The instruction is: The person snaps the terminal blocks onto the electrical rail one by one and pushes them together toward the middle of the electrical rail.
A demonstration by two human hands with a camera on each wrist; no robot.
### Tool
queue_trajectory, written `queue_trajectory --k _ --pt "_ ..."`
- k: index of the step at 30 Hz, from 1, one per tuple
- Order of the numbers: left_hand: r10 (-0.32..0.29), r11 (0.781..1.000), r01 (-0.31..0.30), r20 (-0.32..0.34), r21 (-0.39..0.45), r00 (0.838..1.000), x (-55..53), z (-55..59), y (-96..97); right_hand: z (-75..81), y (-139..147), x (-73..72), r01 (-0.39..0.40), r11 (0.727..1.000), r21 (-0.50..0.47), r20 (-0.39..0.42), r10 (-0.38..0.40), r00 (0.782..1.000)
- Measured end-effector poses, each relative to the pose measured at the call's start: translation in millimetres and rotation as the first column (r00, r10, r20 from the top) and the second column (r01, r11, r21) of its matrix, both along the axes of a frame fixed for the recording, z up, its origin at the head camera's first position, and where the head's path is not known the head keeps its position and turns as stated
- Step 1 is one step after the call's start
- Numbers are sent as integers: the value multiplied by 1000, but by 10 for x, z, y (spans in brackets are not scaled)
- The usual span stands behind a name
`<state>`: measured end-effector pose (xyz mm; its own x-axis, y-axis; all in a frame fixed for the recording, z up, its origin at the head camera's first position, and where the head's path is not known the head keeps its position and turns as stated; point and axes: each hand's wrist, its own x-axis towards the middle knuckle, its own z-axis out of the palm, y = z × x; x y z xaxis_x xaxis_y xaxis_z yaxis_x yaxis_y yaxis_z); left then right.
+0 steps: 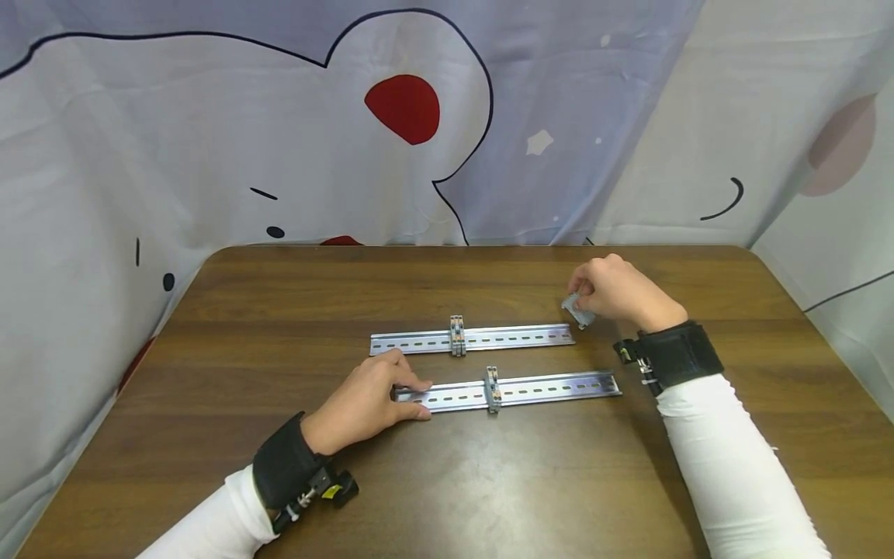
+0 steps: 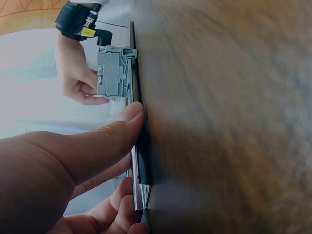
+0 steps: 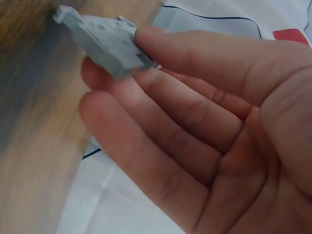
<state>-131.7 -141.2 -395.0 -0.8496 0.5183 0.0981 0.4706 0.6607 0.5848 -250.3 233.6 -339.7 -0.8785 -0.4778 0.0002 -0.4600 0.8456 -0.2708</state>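
Two slotted metal DIN rails lie roughly parallel on the table. My left hand [image 1: 366, 400] grips the left end of the front rail [image 1: 552, 387], thumb along the near edge and fingers on the far side. A narrow grey terminal block [image 1: 493, 390] is clipped near that rail's middle; the left wrist view shows its flat side. Farther back, terminal blocks [image 1: 457, 336] stand side by side on the back rail [image 1: 412, 343]. Past that rail's right end, my right hand [image 1: 618, 291] pinches a loose grey terminal block [image 3: 105, 41] between thumb and fingers, tilted above the table.
The brown wood-grain table [image 1: 531, 481] has rounded back corners. Behind it hangs a pale printed curtain [image 1: 209, 140], which also runs down both sides. Each wrist wears a black strap with a small camera [image 1: 342, 489].
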Motion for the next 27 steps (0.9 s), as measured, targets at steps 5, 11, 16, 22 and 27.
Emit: queue_trajectory --k 5,11,16,22,27 --pt "-3 1000 3 -3 -1 1000 -6 -6 -11 54 -9 41 7 1000 0 32 -7 999" --pt "7 1000 -7 1 -4 1000 -12 -22 -18 128 -36 136 -1 1000 -14 52 2 999" --pt "18 1000 -18 12 -4 1000 -3 -21 -25 192 -50 249 -32 999 -22 70 33 997" --pt "10 1000 -10 -12 10 1000 -2 -22 -24 295 -57 406 -44 999 -26 85 46 995" --pt "12 1000 -12 0 3 1000 0 -17 -16 349 -64 530 -30 1000 6 116 29 993"
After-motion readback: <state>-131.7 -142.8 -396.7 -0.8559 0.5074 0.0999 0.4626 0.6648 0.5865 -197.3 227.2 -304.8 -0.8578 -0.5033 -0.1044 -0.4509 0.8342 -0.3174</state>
